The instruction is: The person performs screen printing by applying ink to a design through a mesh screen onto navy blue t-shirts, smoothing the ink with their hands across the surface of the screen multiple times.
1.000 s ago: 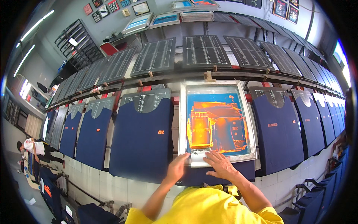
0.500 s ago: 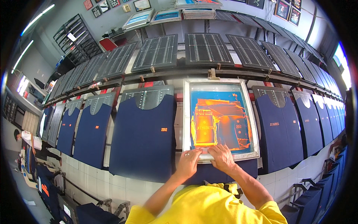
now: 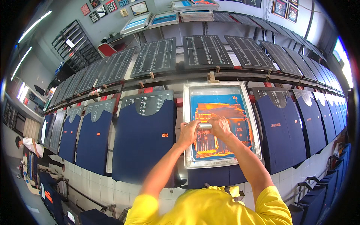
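Observation:
Both my hands grip a squeegee (image 3: 204, 126) over the middle of a silk screen. My left hand (image 3: 189, 132) is closed on its left end, and my right hand (image 3: 221, 127) is wrapped round the right end. Beneath them lies the screen, a pale metal frame (image 3: 213, 164) around blue mesh (image 3: 234, 100) smeared with orange ink (image 3: 205, 149). The ink below the squeegee is thin and streaky. A navy shirt (image 3: 225, 176) shows below the frame's near edge; the screen hides the rest of it.
Navy shirts on boards flank the screen, one to the left (image 3: 144, 142) and one to the right (image 3: 279, 131). Behind runs a rail (image 3: 165, 79) with a row of bare dark boards (image 3: 207, 51). At far left stands another person (image 3: 33, 146).
My hands and the squeegee have moved from the screen's near edge away from me to its middle. Thick orange ink on the left part of the mesh has become thin streaks.

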`<state>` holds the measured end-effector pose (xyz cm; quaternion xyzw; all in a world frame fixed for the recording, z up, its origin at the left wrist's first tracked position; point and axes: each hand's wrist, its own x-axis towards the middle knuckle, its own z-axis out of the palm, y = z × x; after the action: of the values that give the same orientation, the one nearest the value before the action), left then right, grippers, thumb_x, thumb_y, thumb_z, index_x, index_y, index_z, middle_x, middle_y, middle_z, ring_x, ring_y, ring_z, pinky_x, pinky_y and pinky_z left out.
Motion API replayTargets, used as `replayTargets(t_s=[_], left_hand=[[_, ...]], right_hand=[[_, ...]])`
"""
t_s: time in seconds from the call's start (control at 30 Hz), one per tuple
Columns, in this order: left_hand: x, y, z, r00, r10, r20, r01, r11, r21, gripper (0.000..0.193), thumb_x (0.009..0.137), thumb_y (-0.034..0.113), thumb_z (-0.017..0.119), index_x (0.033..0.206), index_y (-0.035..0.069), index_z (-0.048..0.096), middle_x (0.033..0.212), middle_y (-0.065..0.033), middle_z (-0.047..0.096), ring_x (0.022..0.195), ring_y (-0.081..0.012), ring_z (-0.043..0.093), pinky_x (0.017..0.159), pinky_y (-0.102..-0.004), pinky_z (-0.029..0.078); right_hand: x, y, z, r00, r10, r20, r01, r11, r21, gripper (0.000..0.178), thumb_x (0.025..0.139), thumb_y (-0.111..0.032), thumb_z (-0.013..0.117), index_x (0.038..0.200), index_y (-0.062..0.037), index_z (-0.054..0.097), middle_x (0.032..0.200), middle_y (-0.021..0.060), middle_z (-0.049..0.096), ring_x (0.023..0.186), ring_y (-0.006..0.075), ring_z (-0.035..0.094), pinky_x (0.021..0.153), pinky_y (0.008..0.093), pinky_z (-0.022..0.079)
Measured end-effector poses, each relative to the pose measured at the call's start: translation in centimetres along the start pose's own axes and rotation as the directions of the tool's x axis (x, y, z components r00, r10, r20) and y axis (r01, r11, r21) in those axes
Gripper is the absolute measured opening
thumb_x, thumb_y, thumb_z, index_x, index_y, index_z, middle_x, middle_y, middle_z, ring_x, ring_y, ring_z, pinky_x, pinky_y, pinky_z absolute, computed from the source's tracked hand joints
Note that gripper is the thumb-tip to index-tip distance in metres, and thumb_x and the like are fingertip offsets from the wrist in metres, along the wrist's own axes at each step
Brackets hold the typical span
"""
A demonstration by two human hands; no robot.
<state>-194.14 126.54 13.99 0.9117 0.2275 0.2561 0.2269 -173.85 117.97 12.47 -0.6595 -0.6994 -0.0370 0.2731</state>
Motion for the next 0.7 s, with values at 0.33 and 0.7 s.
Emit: replayTargets(t_s=[0.33,0.7], left_hand=[[-11.1,8.6,-2.5,0.999,0.027,0.037,-0.025,0.997,-0.069,0.044,0.085,0.001,0.061,0.127,0.008,0.053,0.12,-0.0078,0.065,0.108,-0.0238,0.063,0.086,-0.0455,0.032],[0.1,-0.3,0.0,1.0,-0.001,-0.013,0.001,1.0,0.017,0.03,0.093,0.006,0.056,0.122,0.009,0.057,0.105,-0.0083,0.068,0.091,-0.0263,0.064,0.082,-0.044,0.033]], right_hand=[[-9.3,-10.0,-6.4,0.997,-0.019,0.074,0.017,1.0,0.024,0.02,0.069,-0.005,0.065,0.089,-0.0082,0.064,0.087,0.0043,0.064,0.079,0.025,0.062,0.071,0.0408,0.046],[0.5,-0.9,-1.1,0.999,0.019,0.033,-0.019,1.0,0.0,0.016,0.07,-0.005,0.068,0.086,-0.0095,0.068,0.083,0.0082,0.068,0.077,0.0292,0.063,0.07,0.0431,0.049]])
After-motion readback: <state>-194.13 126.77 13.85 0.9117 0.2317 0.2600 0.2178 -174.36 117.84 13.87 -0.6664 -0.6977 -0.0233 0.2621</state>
